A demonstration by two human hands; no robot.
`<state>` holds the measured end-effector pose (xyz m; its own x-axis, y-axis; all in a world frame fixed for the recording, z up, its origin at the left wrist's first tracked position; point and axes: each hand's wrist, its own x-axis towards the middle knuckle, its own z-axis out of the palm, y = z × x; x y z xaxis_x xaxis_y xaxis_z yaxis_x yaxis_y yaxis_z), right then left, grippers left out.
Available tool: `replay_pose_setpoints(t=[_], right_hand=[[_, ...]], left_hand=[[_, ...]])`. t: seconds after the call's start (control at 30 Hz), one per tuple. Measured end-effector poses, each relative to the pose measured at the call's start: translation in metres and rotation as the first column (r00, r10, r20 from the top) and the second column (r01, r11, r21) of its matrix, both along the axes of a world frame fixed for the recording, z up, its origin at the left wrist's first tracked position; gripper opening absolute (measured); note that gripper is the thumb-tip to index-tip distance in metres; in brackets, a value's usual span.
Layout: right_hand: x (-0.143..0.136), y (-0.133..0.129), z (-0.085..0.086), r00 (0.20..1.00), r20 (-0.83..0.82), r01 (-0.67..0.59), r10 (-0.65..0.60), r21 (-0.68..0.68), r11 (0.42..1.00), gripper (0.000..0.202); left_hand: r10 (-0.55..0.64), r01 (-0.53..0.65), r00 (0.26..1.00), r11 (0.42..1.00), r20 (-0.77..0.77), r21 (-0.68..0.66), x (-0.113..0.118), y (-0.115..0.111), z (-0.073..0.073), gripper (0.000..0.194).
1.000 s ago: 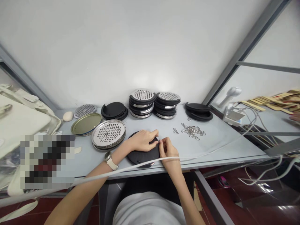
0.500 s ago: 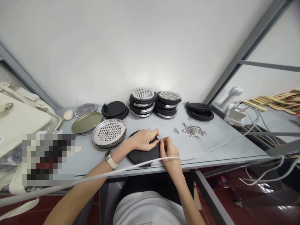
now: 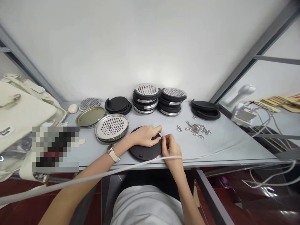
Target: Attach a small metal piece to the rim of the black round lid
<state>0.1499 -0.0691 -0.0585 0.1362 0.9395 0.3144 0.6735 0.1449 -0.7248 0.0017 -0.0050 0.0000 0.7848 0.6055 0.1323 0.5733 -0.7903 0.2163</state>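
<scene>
Both hands [image 3: 159, 140] stay pinching a clip [image 3: 160, 134] at the black disc [image 3: 145, 150]

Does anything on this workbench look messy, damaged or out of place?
Nothing looks damaged or spilled. The oddest thing is a white cable draped along the table's front edge, crossing the right hand. The metal clips lie in a loose heap.

Matt black disc [image 3: 144, 151], shiny perforated metal plate [image 3: 112, 127], smooth grey table [image 3: 222, 147].
</scene>
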Motion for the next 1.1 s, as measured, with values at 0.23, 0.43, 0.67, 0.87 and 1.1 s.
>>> replay_pose_setpoints(t=[0.23, 0.43, 0.67, 0.87, 1.1], right_hand=[[0.000, 0.000, 0.001, 1.000, 0.006, 0.008, -0.007, -0.018, 1.000, 0.020], [0.001, 0.000, 0.002, 1.000, -0.009, -0.007, 0.007, -0.030, 1.000, 0.018], [0.001, 0.002, 0.002, 1.000, -0.020, -0.020, 0.020, -0.017, 1.000, 0.019], [0.001, -0.001, 0.004, 1.000, -0.008, -0.016, 0.016, -0.017, 1.000, 0.019], [0.000, 0.001, 0.003, 1.000, 0.015, -0.006, 0.006, -0.029, 1.000, 0.018]], left_hand=[[0.007, -0.007, 1.000, 1.000, -0.001, -0.014, 0.001, 0.000, 0.000, 0.019], [-0.011, 0.011, 1.000, 1.000, 0.000, -0.015, 0.000, 0.000, -0.001, 0.016], [-0.029, 0.031, 0.999, 0.988, 0.014, -0.151, -0.002, 0.001, 0.010, 0.015], [0.151, -0.115, 0.983, 0.945, 0.100, -0.305, 0.000, -0.010, 0.012, 0.015], [0.396, -0.330, 0.889, 0.902, 0.229, -0.278, 0.008, -0.039, 0.002, 0.021]])
